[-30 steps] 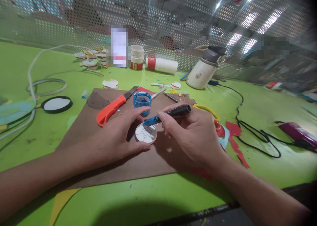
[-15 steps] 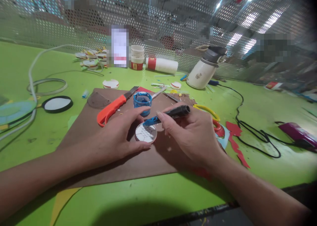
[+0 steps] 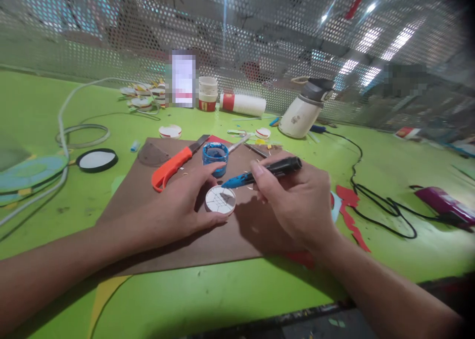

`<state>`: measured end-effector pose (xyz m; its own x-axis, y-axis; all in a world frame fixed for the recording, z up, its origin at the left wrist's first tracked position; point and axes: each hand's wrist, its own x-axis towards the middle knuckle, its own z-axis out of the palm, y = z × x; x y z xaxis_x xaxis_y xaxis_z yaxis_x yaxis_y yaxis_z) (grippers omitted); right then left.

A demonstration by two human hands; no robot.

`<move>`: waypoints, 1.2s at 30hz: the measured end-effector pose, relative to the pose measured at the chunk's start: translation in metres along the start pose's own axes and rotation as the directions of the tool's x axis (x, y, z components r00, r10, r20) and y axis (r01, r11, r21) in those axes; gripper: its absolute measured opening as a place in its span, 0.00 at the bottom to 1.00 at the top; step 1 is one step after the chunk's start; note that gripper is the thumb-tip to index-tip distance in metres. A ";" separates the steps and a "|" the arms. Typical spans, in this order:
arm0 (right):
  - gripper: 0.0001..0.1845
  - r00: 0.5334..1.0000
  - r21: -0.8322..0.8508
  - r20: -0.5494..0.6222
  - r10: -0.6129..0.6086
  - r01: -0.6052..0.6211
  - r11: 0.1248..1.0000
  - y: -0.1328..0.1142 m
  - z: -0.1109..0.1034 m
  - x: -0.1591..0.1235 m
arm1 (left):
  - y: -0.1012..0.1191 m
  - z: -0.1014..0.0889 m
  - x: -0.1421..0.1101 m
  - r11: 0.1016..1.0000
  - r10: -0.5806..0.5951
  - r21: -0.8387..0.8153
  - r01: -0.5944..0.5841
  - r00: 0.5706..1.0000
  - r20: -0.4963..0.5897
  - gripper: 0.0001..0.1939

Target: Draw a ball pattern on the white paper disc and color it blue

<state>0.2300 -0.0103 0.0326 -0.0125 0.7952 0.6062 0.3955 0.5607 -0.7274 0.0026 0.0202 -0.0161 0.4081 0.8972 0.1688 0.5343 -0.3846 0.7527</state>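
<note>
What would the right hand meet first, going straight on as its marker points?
Most likely the web-patterned white disc, at the tip of the marker in the right hand; the left hand lies beyond. Whether the tip touches it is unclear.

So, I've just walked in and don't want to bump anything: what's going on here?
Someone's left hand is curled around the edge of a white disc marked with dark lines, over a brown board. Their right hand holds a black marker pen, its blue-smeared end at the disc's far edge; whether it touches isn't clear. Just beyond stands an open, blue-stained jar, with an orange-handled knife lying left of it.
</note>
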 end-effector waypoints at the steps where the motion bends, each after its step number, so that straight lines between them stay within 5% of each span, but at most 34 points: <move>1: 0.18 1.000 0.007 -0.002 0.001 -0.001 1.000 -0.001 0.000 0.000 | 0.000 0.000 0.000 1.000 0.000 0.002 0.000 1.000 0.000 0.39; 8: 0.09 0.996 0.057 0.090 0.025 -0.030 0.998 0.001 -0.001 0.003 | 0.000 -0.002 -0.004 0.999 0.040 -0.010 -0.040 0.998 0.040 0.50; 16: 0.13 0.987 0.087 0.128 0.102 -0.114 0.990 0.002 0.000 0.002 | -0.008 -0.009 -0.003 0.994 0.064 -0.090 -0.056 0.995 0.080 0.44; 24: 0.11 0.988 0.110 0.142 0.061 -0.077 0.991 0.003 0.001 0.002 | -0.010 -0.004 -0.004 0.993 0.032 -0.114 -0.024 0.997 0.071 0.49; 29: 0.10 0.987 0.080 0.148 0.066 -0.078 0.994 0.004 0.002 0.001 | -0.011 -0.003 -0.004 0.992 0.046 -0.117 -0.037 0.996 0.074 0.42; 36: 0.09 0.984 0.074 0.158 0.082 -0.094 0.993 0.004 0.002 0.000 | -0.010 -0.004 -0.002 0.994 0.037 -0.106 -0.030 0.997 0.067 0.47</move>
<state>0.2299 -0.0080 0.0293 -0.1251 0.8648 0.4862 0.3260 0.4987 -0.8032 -0.0059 0.0232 -0.0215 0.4767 0.8656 0.1536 0.4400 -0.3862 0.8107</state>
